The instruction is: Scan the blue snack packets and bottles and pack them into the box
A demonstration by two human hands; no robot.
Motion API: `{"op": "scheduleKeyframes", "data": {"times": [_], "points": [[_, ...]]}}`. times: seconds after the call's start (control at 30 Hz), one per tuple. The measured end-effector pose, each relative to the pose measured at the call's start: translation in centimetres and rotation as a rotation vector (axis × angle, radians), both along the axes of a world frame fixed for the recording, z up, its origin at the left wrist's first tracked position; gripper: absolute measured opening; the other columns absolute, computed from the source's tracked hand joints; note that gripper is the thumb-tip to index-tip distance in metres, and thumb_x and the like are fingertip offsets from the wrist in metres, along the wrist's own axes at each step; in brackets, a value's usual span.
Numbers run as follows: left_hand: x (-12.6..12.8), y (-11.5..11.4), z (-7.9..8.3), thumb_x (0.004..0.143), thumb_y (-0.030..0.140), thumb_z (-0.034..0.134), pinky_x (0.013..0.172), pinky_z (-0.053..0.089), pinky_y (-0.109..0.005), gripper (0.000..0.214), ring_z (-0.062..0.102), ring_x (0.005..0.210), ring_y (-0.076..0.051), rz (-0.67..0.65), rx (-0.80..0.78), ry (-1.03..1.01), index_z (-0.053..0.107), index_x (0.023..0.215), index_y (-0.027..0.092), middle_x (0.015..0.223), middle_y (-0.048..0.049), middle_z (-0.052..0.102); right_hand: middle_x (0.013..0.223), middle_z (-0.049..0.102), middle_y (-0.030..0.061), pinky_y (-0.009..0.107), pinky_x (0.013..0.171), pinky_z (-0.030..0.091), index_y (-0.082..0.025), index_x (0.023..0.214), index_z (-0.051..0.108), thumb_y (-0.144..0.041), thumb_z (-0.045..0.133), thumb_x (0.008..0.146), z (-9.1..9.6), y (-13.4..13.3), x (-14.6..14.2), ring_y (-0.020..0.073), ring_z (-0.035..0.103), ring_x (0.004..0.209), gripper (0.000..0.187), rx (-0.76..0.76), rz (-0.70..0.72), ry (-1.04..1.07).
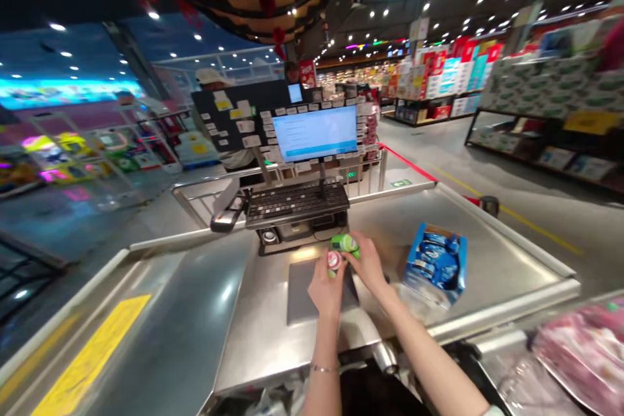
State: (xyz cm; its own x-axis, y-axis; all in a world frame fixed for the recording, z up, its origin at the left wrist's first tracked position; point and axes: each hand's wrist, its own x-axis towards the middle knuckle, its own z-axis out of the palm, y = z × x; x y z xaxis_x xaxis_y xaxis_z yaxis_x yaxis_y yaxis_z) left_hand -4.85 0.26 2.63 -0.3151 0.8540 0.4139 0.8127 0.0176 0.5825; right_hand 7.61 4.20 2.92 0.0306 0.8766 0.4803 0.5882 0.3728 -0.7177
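Note:
My left hand (pixel 325 289) is closed around a small container with a round red-and-white top (pixel 334 260); a bit of green shows below that top. Close beside it, my right hand (pixel 369 264) grips a small green bottle (pixel 344 243) lying on its side, with more green showing under the fingers. Both hands are almost touching, above the dark grey square plate (pixel 301 292) set into the metal counter. My fingers cover much of both items, and their labels are too blurred to read.
A blue box (pixel 435 260) of blue-wrapped goods stands right of my hands. Beyond them are a keyboard (pixel 297 203), a monitor (pixel 316 133) and a scanner-like device (pixel 228 208). Pink packaging (pixel 585 351) lies at lower right. A person in a light cap (pixel 212 77) stands behind the screens.

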Motion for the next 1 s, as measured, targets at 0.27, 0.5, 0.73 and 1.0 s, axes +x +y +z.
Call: {"op": "scheduleKeyframes", "data": {"times": [0.27, 0.5, 0.73, 1.0], "points": [[13.8, 2.4, 1.0, 0.075, 0.042, 0.070, 0.090, 0.049, -0.033, 0.053, 0.064, 0.104, -0.023, -0.402, -0.049, -0.290, 0.057, 0.124, 0.026, 0.117, -0.0060, 0.068, 0.113, 0.061, 0.0118, 0.036, 0.083, 0.044, -0.019, 0.126, 0.042, -0.044, 0.053, 0.084, 1.4, -1.4, 16.6, 0.0261, 0.058, 0.098, 0.050, -0.011, -0.519, 0.051], [18.4, 2.9, 0.2, 0.074, 0.037, 0.071, 0.093, 0.048, -0.033, 0.051, 0.064, 0.104, -0.022, -0.499, -0.069, -0.328, 0.058, 0.122, 0.027, 0.117, -0.0049, 0.068, 0.111, 0.063, 0.0193, 0.053, 0.097, 0.029, -0.015, 0.118, 0.051, -0.050, 0.054, 0.084, -0.3, 1.5, 21.4, 0.0344, 0.049, 0.115, 0.048, -0.259, -0.719, -0.141], [20.6, 4.1, -0.7, 0.074, 0.039, 0.069, 0.092, 0.048, -0.032, 0.048, 0.064, 0.103, -0.021, -0.618, -0.028, -0.479, 0.060, 0.118, 0.022, 0.115, -0.0072, 0.068, 0.127, 0.055, 0.0217, 0.060, 0.096, 0.026, -0.014, 0.128, 0.052, -0.051, 0.052, 0.082, -1.7, 3.4, 24.7, 0.0389, 0.042, 0.121, 0.059, -0.430, -0.742, -0.170], [22.9, 5.3, -2.4, 0.087, 0.046, 0.052, 0.098, 0.036, -0.045, 0.041, 0.056, 0.109, -0.028, -0.465, 0.027, -0.062, 0.063, 0.114, 0.017, 0.108, -0.0127, 0.067, 0.127, 0.059, 0.0083, 0.047, 0.096, 0.033, -0.026, 0.129, 0.053, -0.042, 0.047, 0.085, -1.1, 1.9, 26.6, 0.0288, 0.049, 0.119, 0.047, -0.355, -0.688, -0.064]]}}
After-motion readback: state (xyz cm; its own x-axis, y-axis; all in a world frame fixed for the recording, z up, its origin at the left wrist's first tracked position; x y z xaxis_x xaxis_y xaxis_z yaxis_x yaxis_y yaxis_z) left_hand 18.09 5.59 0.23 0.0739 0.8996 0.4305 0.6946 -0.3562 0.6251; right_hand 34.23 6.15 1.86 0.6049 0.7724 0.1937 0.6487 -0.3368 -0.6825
